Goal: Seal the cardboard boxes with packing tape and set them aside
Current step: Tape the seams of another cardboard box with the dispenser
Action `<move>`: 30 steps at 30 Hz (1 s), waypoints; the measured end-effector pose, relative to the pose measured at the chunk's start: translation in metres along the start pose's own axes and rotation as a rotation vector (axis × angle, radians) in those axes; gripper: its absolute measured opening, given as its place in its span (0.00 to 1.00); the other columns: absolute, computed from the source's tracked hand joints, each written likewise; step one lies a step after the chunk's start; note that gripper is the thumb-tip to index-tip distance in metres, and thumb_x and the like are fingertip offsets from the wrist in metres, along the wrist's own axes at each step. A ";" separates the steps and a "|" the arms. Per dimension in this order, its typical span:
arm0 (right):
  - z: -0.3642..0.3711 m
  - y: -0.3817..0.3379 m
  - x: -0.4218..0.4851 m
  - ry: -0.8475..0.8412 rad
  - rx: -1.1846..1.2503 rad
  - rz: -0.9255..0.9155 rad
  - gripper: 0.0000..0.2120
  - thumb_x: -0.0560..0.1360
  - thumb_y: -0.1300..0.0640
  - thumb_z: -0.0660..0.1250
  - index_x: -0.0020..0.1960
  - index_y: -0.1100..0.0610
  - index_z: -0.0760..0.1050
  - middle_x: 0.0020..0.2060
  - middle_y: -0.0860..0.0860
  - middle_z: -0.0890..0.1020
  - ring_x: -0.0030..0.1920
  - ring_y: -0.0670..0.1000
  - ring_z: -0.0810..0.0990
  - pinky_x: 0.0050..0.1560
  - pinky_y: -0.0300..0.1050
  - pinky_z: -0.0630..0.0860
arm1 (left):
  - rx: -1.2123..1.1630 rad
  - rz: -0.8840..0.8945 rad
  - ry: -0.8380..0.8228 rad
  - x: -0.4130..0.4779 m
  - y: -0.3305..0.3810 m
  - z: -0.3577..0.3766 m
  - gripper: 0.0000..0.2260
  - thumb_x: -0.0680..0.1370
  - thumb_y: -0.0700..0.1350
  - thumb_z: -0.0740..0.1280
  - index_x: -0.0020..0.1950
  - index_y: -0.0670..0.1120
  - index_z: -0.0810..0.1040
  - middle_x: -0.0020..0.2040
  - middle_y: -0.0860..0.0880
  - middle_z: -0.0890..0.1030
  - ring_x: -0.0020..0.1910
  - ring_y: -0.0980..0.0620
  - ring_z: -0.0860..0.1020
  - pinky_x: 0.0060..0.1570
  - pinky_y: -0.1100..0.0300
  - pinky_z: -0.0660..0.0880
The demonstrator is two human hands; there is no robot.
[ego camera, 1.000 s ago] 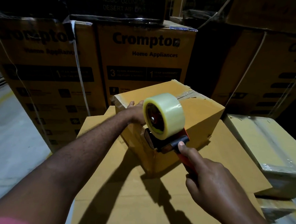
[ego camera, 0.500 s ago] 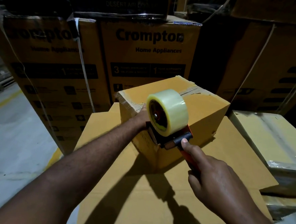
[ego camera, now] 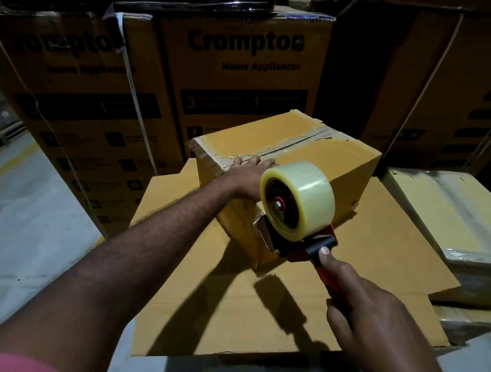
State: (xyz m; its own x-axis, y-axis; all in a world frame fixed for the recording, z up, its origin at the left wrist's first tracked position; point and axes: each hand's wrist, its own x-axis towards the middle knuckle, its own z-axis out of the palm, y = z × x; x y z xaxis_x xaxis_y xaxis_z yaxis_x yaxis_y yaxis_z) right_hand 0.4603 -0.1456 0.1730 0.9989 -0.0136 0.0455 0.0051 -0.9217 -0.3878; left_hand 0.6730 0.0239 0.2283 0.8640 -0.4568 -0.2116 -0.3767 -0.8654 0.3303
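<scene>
A small brown cardboard box (ego camera: 319,158) stands on a larger flat carton (ego camera: 232,299), its top seam showing torn old tape. My left hand (ego camera: 249,173) lies flat on the near left edge of the box top, fingers straight. A tape dispenser (ego camera: 297,205) with a clear tape roll and red frame sits against the box's near side. My right hand (ego camera: 373,320) grips its red handle, index finger stretched onto the black part.
Tall Crompton cartons (ego camera: 244,72) form a wall behind the work. A plastic-wrapped box (ego camera: 450,219) stands to the right. Grey floor (ego camera: 22,245) lies open on the left, with pallet racking at the far left edge.
My left hand has slid up from the box's side onto its top edge and flattened. The dispenser stays against the near side, a little lower in the view.
</scene>
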 end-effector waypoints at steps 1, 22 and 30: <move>0.002 0.000 0.000 -0.001 0.014 0.009 0.43 0.79 0.48 0.64 0.67 0.24 0.30 0.55 0.40 0.76 0.47 0.39 0.71 0.45 0.31 0.67 | 0.016 0.016 0.007 0.003 0.000 0.002 0.35 0.82 0.55 0.65 0.83 0.52 0.49 0.83 0.48 0.44 0.81 0.41 0.41 0.76 0.41 0.39; 0.014 0.006 0.010 0.058 0.057 0.019 0.43 0.77 0.49 0.65 0.69 0.28 0.32 0.46 0.41 0.75 0.42 0.43 0.75 0.38 0.35 0.70 | -0.011 0.067 -0.344 0.012 -0.025 -0.006 0.28 0.83 0.48 0.63 0.82 0.51 0.56 0.83 0.48 0.42 0.79 0.47 0.34 0.74 0.45 0.31; 0.034 0.012 0.010 0.053 0.187 0.021 0.44 0.71 0.55 0.74 0.72 0.25 0.52 0.50 0.45 0.83 0.45 0.51 0.83 0.39 0.47 0.80 | 0.179 0.251 -0.310 0.036 -0.042 0.008 0.42 0.80 0.55 0.67 0.82 0.58 0.40 0.75 0.64 0.36 0.75 0.58 0.31 0.73 0.36 0.28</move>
State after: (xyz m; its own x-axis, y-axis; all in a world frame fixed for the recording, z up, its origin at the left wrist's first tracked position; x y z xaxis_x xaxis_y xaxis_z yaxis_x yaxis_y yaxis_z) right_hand 0.4724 -0.1431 0.1375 0.9950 -0.0568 0.0825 -0.0017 -0.8331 -0.5532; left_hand 0.7171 0.0420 0.1995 0.6076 -0.6738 -0.4204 -0.6375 -0.7295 0.2479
